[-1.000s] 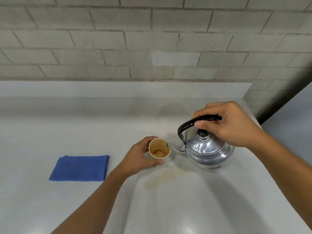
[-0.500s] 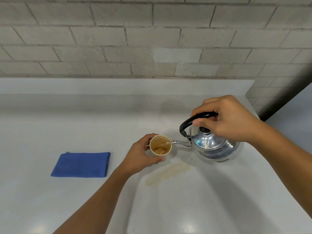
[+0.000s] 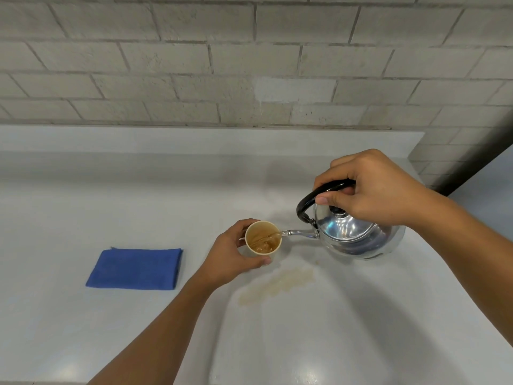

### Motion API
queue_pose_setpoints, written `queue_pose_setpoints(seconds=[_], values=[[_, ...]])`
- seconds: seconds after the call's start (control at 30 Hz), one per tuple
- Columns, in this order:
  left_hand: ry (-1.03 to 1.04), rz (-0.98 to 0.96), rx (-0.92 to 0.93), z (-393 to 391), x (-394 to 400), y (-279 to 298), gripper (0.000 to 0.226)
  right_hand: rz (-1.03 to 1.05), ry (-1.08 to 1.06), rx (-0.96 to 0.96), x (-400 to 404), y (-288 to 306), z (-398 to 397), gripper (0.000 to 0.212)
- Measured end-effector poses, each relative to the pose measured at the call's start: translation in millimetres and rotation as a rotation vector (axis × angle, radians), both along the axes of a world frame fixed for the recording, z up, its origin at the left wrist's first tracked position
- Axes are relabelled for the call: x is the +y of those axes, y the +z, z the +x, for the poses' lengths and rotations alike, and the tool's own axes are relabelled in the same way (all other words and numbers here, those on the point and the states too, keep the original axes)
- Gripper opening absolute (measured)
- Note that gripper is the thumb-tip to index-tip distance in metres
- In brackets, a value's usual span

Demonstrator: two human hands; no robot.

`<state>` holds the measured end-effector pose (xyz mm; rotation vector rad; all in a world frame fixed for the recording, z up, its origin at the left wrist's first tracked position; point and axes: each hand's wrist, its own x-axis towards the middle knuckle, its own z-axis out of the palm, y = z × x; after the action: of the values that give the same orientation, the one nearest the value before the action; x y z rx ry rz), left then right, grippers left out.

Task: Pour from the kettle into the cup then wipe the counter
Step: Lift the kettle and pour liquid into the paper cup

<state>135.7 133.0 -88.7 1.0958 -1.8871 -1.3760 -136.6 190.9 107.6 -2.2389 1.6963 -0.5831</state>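
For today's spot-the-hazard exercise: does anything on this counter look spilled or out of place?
Yes. A brownish puddle lies on the counter, just in front of the cup, the same colour as the drink. The blue cloth lies folded, unused.

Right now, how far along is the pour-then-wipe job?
Done: nothing finished yet. In hand: the right hand tilts the kettle by its handle, and a stream runs from the spout into the cup, which the left hand steadies; brown liquid partly fills it. Left: wiping. A tan spill sits on the counter, and the folded blue cloth lies untouched.
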Motion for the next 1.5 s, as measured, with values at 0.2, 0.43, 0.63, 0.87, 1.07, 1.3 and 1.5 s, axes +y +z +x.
queue_pose_setpoints(seconds=[0.2, 0.43, 0.63, 0.87, 1.07, 1.3, 1.5], values=[[0.000, 0.003, -0.001, 0, 0, -1, 0.078, 0.000, 0.027, 0.038, -4, 1, 2, 0.010], [0.002, -0.001, 0.007, 0, 0, -1, 0.077, -0.016, 0.044, 0.077, -6, 5, 5, 0.006], [0.003, -0.006, -0.005, 0, 0, -2, 0.078, -0.039, 0.062, 0.120, -8, 11, 8, 0.004], [0.001, -0.011, 0.007, 0, 0, -1, 0.076, -0.048, 0.063, 0.172, -7, 15, 13, 0.009], [0.002, -0.005, 0.005, 0, 1, 0, 0.077, -0.047, 0.055, 0.212, -7, 18, 16, 0.011], [0.002, -0.006, 0.009, 0, 1, 0, 0.077, -0.033, 0.050, 0.232, -7, 20, 17, 0.011], [0.001, -0.011, 0.005, 1, 1, 0, 0.077, -0.035, 0.053, 0.234, -6, 18, 17, 0.011]])
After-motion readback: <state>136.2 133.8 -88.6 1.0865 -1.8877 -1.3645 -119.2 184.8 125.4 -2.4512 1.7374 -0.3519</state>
